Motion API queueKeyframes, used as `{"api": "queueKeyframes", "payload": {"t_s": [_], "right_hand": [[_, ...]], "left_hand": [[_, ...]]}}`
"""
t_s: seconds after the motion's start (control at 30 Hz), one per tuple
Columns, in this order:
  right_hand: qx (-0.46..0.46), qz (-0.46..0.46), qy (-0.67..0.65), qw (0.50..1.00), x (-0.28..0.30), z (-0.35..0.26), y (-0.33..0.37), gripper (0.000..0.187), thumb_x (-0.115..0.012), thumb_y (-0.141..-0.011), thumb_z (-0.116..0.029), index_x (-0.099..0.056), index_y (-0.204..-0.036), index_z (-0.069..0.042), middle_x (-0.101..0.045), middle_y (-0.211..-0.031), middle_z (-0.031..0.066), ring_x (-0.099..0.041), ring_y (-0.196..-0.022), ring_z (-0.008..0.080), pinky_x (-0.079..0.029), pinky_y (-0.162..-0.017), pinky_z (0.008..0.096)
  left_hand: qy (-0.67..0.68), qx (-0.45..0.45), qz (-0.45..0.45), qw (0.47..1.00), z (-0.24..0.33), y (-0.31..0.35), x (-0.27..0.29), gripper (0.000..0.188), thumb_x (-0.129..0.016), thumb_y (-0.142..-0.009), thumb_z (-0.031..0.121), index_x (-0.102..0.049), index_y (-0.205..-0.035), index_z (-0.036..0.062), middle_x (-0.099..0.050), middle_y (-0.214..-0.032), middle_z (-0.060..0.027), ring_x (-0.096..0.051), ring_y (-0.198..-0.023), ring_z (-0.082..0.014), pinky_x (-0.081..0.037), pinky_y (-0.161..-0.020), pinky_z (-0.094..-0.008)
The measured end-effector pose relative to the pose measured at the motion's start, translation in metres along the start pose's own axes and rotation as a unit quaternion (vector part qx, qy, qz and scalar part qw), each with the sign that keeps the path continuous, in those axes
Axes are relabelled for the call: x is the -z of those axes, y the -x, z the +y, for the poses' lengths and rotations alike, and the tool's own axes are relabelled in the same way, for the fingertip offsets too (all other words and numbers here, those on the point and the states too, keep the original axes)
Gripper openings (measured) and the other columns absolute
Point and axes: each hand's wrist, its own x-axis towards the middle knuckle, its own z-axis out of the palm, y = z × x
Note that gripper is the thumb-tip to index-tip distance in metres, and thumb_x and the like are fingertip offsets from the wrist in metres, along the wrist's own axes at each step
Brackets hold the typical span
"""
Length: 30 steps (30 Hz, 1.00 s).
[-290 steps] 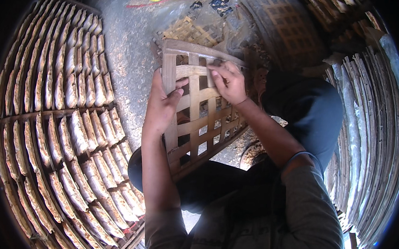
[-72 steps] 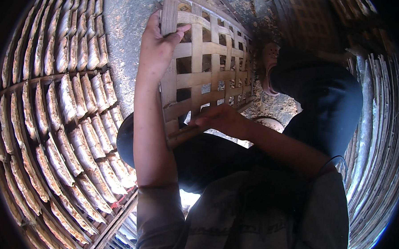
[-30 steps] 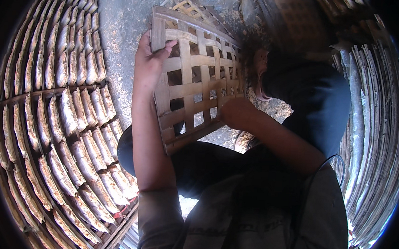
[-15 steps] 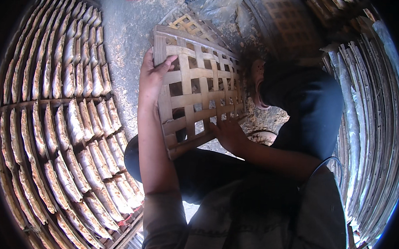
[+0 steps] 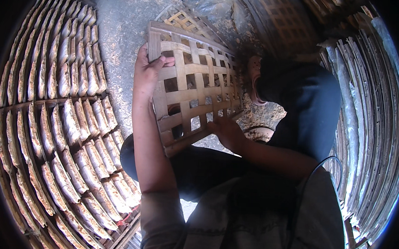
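Observation:
A wood-framed tray of open woven slats (image 5: 194, 93) is held up tilted in front of me, its square gaps showing the floor behind. My left hand (image 5: 149, 71) is closed round its left frame bar, the thumb lying on the near face. Lower down, my right hand (image 5: 228, 131) grips the bottom bar near its right end; some of its fingers are hidden behind the frame. Beyond the top edge, part of another woven tray (image 5: 181, 20) shows on the floor.
Racks at left hold rows of pale slabs with brownish crumbly edges (image 5: 70, 119). Thin boards and plastic sheeting (image 5: 364, 118) stand stacked at right. A woven panel (image 5: 286, 21) leans at the back beside clear plastic (image 5: 213, 7). Crumbs litter the concrete floor (image 5: 123, 36) near my clogs (image 5: 254, 78).
The tray and both hands sit slightly farther left and higher in view; the surroundings have also shifted a little left. My grip on the frame looks the same.

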Motion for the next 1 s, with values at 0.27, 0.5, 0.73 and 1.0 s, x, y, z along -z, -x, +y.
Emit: {"api": "queueKeyframes", "payload": {"t_s": [0.27, 0.5, 0.73, 1.0], "right_hand": [[0.011, -0.005, 0.002, 1.0, 0.004, 0.007, -0.006, 0.025, -0.062, -0.086, -0.016, -0.06, -0.11, -0.008, -0.061, -0.096, 0.0123, -0.063, -0.088, 0.0335, -0.051, -0.075, 0.0448], [0.037, -0.048, 0.068, 0.996, 0.008, 0.019, -0.019, 0.035, -0.068, -0.084, -0.022, -0.058, -0.114, -0.009, -0.061, -0.105, 0.0123, -0.063, -0.098, 0.0342, -0.051, -0.077, 0.0497], [-0.083, -0.25, -0.005, 0.965, 0.113, -0.006, -0.068, 0.05, -0.073, -0.085, -0.038, -0.059, -0.124, -0.01, -0.062, -0.119, 0.0171, -0.061, -0.112, 0.0353, -0.051, -0.089, 0.0496], [-0.24, 0.026, -0.232, 0.942, 0.146, -0.077, -0.086, 0.092, -0.069, -0.084, -0.053, -0.031, -0.148, 0.001, -0.038, -0.144, 0.0312, -0.033, -0.139, 0.044, -0.031, -0.115, 0.0478]], "left_hand": [[0.001, -0.005, 0.014, 1.0, -0.006, -0.003, 0.004, 0.048, -0.056, -0.092, -0.002, -0.043, -0.137, -0.0027, -0.063, -0.112, -0.0109, -0.064, -0.085, -0.0147, -0.056, -0.081, -0.03], [0.049, 0.01, 0.021, 0.999, -0.007, -0.008, 0.003, 0.047, -0.062, -0.091, 0.005, -0.047, -0.136, -0.0017, -0.064, -0.102, -0.0065, -0.059, -0.079, -0.0125, -0.052, -0.079, -0.0275], [0.331, 0.082, 0.032, 0.94, 0.0, 0.01, -0.015, 0.035, -0.055, -0.099, 0.027, -0.055, -0.125, 0.0036, -0.065, -0.098, -0.006, -0.06, -0.077, -0.0132, -0.051, -0.076, -0.0277], [0.477, -0.044, -0.047, 0.877, -0.013, 0.027, -0.071, 0.06, -0.038, -0.103, 0.047, -0.036, -0.146, 0.0056, -0.054, -0.134, -0.0246, -0.055, -0.12, -0.032, -0.045, -0.103, -0.0439]]}}
